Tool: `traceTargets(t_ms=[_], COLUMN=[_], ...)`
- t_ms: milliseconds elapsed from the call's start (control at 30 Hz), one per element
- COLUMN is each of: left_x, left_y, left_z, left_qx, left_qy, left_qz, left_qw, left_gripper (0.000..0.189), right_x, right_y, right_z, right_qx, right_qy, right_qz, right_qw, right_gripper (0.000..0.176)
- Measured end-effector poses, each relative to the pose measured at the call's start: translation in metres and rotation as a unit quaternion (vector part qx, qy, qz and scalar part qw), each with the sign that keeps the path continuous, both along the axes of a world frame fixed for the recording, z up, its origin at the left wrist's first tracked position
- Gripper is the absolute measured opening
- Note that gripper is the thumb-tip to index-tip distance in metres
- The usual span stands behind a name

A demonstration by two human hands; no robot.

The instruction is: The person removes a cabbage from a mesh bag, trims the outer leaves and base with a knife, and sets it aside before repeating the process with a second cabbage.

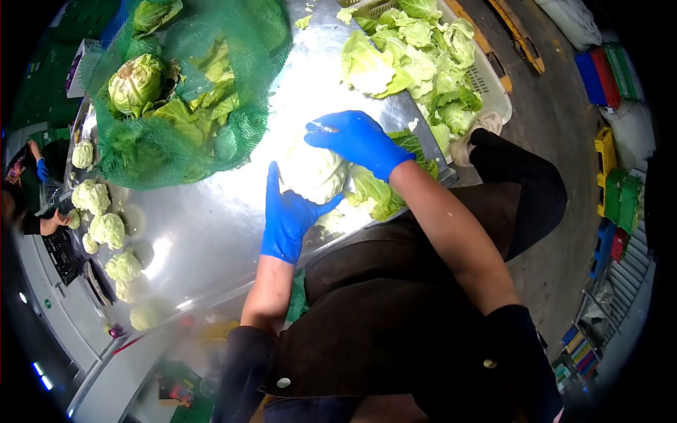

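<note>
A pale, trimmed cabbage point(315, 171) is on the steel table between my two blue-gloved hands. My left hand point(288, 215) cups it from the left and below, thumb and fingers spread around its side. Over its upper right lies my right hand point(363, 143), fingers bent; a small pale piece shows at the fingertips. Loose green leaves point(377, 192) lie to the right of the cabbage, partly under my right forearm. A green net bag point(247, 92) at the upper left holds an untrimmed cabbage point(136, 84) and outer leaves.
The steel table point(211, 218) carries a row of trimmed cabbages point(107, 230) along its left edge. A crate point(493, 88) full of leaves stands beyond the right edge. Another person's hands point(53, 223) show at the far left.
</note>
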State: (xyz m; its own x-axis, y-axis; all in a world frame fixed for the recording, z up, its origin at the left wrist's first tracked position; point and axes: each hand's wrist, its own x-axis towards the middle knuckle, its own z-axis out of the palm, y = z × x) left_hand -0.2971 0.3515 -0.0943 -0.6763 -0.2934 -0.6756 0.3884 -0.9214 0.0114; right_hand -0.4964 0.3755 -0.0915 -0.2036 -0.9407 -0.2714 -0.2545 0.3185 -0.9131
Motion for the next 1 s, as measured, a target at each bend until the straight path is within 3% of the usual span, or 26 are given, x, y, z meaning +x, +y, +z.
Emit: traceTargets(t_ms=[67, 167, 200, 233, 300, 367, 400, 500, 533, 733, 833, 933, 967, 1000], left_x=[0.005, 0.027, 0.012, 0.006, -0.005, -0.013, -0.017, -0.024, -0.024, -0.03, -0.029, -0.029, -0.028, -0.025], left_y=[0.005, 0.006, 0.016, 0.02, 0.011, -0.004, -0.01, -0.015, -0.016, -0.02, -0.023, -0.021, -0.019, -0.017], left_z=[0.006, -0.005, 0.013, 0.016, 0.009, -0.015, -0.012, 0.0, -0.002, 0.004, -0.002, 0.005, 0.009, 0.008], left_qx=[-0.021, -0.195, -0.39, -0.522, -0.622, -0.749, -0.738, -0.729, -0.738, -0.715, -0.716, -0.731, -0.739, -0.742], left_qy=[-0.06, -0.196, -0.313, -0.356, -0.342, -0.405, -0.368, -0.366, -0.368, -0.369, -0.369, -0.376, -0.38, -0.384], left_qz=[-0.055, -0.187, -0.137, -0.12, -0.112, -0.166, -0.156, -0.197, -0.187, -0.196, -0.194, -0.204, -0.21, -0.207], left_qw=[0.996, 0.943, 0.855, 0.766, 0.696, 0.498, 0.544, 0.544, 0.534, 0.561, 0.56, 0.531, 0.516, 0.509], left_gripper=[0.082, 0.083, 0.092, 0.103, 0.114, 0.115, 0.111, 0.11, 0.109, 0.11, 0.109, 0.108, 0.108, 0.108], right_x=[-0.008, -0.018, -0.019, -0.017, -0.01, -0.007, -0.006, -0.008, -0.004, 0.007, -0.001, -0.017, -0.024, -0.031], right_y=[0.001, 0.004, 0.005, 0.007, 0.007, 0.012, 0.015, 0.036, 0.046, 0.068, 0.063, 0.058, 0.055, 0.055], right_z=[-0.022, -0.032, -0.02, -0.024, -0.033, -0.028, -0.024, 0.008, 0.008, 0.003, 0.002, 0.002, -0.003, -0.007], right_qx=[0.014, 0.063, 0.094, 0.079, 0.049, -0.008, -0.037, -0.002, -0.058, -0.072, -0.049, -0.036, 0.006, -0.009], right_qy=[-0.066, -0.169, -0.198, -0.195, -0.19, 0.048, 0.168, 0.29, 0.336, 0.319, 0.374, 0.39, 0.287, 0.255], right_qz=[-0.027, -0.082, -0.088, -0.093, -0.103, -0.089, -0.081, -0.027, -0.025, -0.017, -0.004, -0.079, -0.155, -0.164], right_qw=[0.997, 0.98, 0.972, 0.973, 0.975, 0.995, 0.982, 0.957, 0.94, 0.945, 0.926, 0.917, 0.945, 0.953], right_gripper=[0.045, 0.044, 0.043, 0.044, 0.046, 0.049, 0.051, 0.055, 0.058, 0.056, 0.053, 0.042, 0.034, 0.033])
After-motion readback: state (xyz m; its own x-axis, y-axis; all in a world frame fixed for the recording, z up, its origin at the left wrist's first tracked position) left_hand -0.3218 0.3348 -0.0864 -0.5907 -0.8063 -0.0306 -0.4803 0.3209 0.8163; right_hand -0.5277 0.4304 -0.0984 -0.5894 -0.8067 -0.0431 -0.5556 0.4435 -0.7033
